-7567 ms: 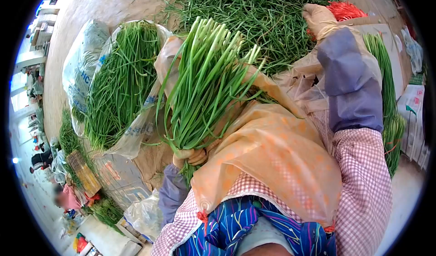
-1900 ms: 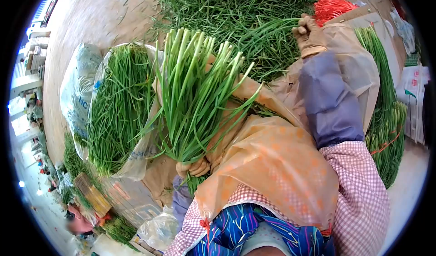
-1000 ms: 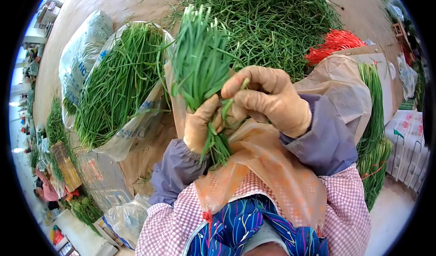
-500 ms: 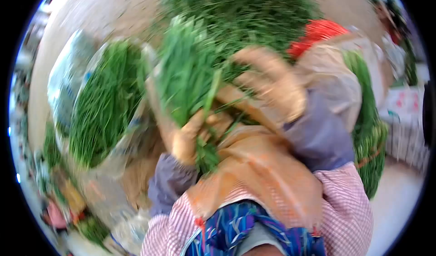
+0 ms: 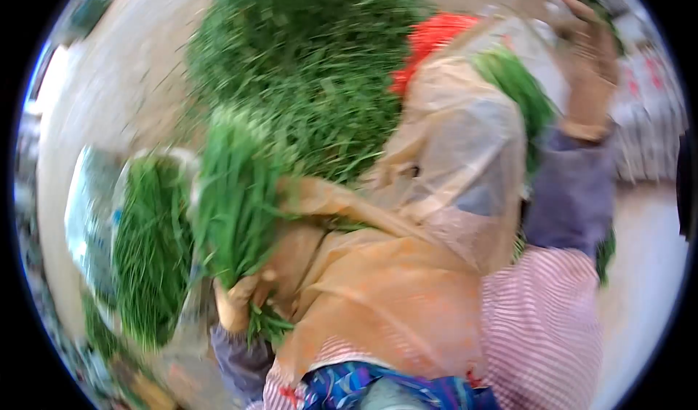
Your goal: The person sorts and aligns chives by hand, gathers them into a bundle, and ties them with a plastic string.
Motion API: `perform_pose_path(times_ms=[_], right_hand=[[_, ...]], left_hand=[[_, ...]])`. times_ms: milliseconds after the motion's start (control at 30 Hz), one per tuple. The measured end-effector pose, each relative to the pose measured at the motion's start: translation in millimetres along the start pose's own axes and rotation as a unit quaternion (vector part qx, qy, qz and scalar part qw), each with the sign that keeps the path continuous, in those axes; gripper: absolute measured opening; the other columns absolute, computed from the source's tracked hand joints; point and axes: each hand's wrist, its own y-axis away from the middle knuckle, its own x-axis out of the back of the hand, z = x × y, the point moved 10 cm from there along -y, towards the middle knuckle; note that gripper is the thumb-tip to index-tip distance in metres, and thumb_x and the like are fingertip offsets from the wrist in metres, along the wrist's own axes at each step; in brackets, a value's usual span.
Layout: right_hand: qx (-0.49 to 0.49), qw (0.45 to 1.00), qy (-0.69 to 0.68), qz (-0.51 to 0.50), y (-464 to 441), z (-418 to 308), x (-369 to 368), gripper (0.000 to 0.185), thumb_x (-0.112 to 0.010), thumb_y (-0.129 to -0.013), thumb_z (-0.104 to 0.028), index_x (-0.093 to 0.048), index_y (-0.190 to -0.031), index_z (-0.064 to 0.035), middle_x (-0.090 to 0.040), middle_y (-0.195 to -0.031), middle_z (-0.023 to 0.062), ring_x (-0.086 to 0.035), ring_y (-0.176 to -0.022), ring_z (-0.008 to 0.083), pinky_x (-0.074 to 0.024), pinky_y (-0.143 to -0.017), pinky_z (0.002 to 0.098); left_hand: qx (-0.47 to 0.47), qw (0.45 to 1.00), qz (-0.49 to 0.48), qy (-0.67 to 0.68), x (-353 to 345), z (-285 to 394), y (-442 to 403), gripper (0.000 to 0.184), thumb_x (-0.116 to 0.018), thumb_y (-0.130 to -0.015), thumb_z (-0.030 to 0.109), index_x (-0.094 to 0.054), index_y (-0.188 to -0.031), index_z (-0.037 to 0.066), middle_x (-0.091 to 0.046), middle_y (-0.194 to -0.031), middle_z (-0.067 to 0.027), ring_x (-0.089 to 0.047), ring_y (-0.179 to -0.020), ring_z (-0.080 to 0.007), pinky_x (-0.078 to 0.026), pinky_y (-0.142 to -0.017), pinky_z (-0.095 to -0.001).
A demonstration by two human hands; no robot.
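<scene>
At eight o'clock our left hand [image 5: 238, 302] grips greens [image 5: 236, 206], keeping them bunched; whether our blurred right hand [image 5: 592, 79] grips, we can't tell.

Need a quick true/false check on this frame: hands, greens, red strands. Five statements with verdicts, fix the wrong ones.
1. The left hand grips a bunch of green stalks. True.
2. The right hand grips that same bunch too. False: it is stretched out to the right, well apart from it.
3. Red strands lie at the right side of the loose green pile in the picture. True.
4. The bagged greens are right of the held bunch in the picture. False: they are left of it.
5. A purplish sleeve covers the right forearm. True.
</scene>
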Motion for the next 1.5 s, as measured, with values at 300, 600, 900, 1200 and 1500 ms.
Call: perform_pose_path(times_ms=[300,600,900,1200,1500], right_hand=[[-0.092,0.906,0.050,-0.410,102,86,-123,0.045,-0.065,-0.090,-0.024,-0.056,-0.130,-0.0034,-0.061,-0.123,0.0122,-0.057,-0.111,0.0198,-0.0434,-0.101,0.0334],[0.259,0.785,-0.169,-0.536,192,-149,-251,0.073,-0.076,-0.077,-0.033,-0.046,-0.140,-0.0117,-0.054,-0.129,0.0181,-0.050,-0.123,0.0372,-0.0357,-0.107,0.0475],[0.029,0.726,-0.462,-0.508,239,-165,-288,0.022,-0.059,-0.093,-0.025,-0.061,-0.101,-0.0045,-0.062,-0.092,0.0093,-0.064,-0.082,0.0198,-0.0520,-0.073,0.0331],[-0.322,0.780,-0.411,-0.346,119,30,-325,0.013,-0.055,-0.097,-0.017,-0.066,-0.097,-0.0101,-0.055,-0.068,-0.0058,-0.045,-0.049,0.0031,-0.0376,-0.039,0.0207],[-0.181,0.498,-0.189,-0.827,303,-84,-364,0.039,-0.064,-0.091,-0.020,-0.059,-0.124,0.0006,-0.067,-0.103,0.0089,-0.060,-0.099,0.0179,-0.0475,-0.089,0.0308]], left_hand=[[-0.112,0.903,-0.063,-0.410,44,-25,43,0.043,-0.067,-0.083,0.004,-0.057,-0.125,0.005,-0.064,-0.120,-0.0105,-0.061,-0.109,-0.0237,-0.048,-0.093,-0.0327],[-0.053,0.923,0.029,-0.380,64,-44,60,0.036,-0.066,-0.078,0.008,-0.061,-0.113,0.004,-0.069,-0.090,-0.0137,-0.067,-0.082,-0.0298,-0.052,-0.074,-0.0356],[-0.003,0.920,-0.025,-0.391,47,-24,64,0.052,-0.065,-0.080,0.008,-0.053,-0.131,0.007,-0.070,-0.095,-0.0163,-0.069,-0.086,-0.0265,-0.051,-0.076,-0.0316],[0.036,0.913,-0.038,-0.404,39,-25,62,0.050,-0.066,-0.084,0.008,-0.053,-0.132,0.007,-0.070,-0.109,-0.0105,-0.067,-0.097,-0.0178,-0.050,-0.082,-0.0292],[-0.009,0.891,-0.035,-0.453,28,0,62,0.070,-0.073,-0.079,0.012,-0.045,-0.143,0.016,-0.070,-0.102,-0.0170,-0.069,-0.093,-0.0325,-0.053,-0.078,-0.0356]])
